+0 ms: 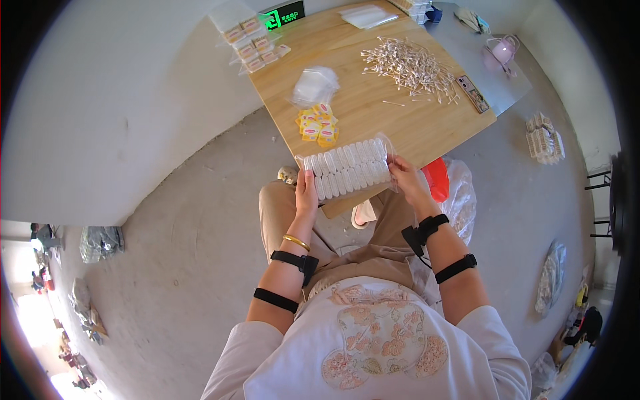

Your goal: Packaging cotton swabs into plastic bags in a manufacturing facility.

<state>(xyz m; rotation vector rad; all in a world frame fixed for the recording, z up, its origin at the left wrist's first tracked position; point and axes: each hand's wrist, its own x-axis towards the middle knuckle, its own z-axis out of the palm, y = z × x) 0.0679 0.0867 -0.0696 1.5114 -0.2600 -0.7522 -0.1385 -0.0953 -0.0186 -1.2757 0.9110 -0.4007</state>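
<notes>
Between my two hands is a clear plastic bag [350,168] packed with white, oblong pieces in two rows. It is held over my lap at the table's near edge. My left hand [307,192] grips its left end, with the thumb on top. My right hand [407,179] pinches its right end, where loose clear film sticks out. The undersides of the fingers are hidden. Just beyond the bag, a small pile of yellow-and-white cards [318,125] lies on the wooden table [353,87]. Behind them is a stack of empty clear bags [315,85].
Loose cotton swabs [410,67] are heaped at the table's far right, beside a phone [473,94]. Filled packs [250,43] are stacked at the far left corner. A red bag [437,179] hangs by the right edge. More packs [545,139] stand on the floor at right.
</notes>
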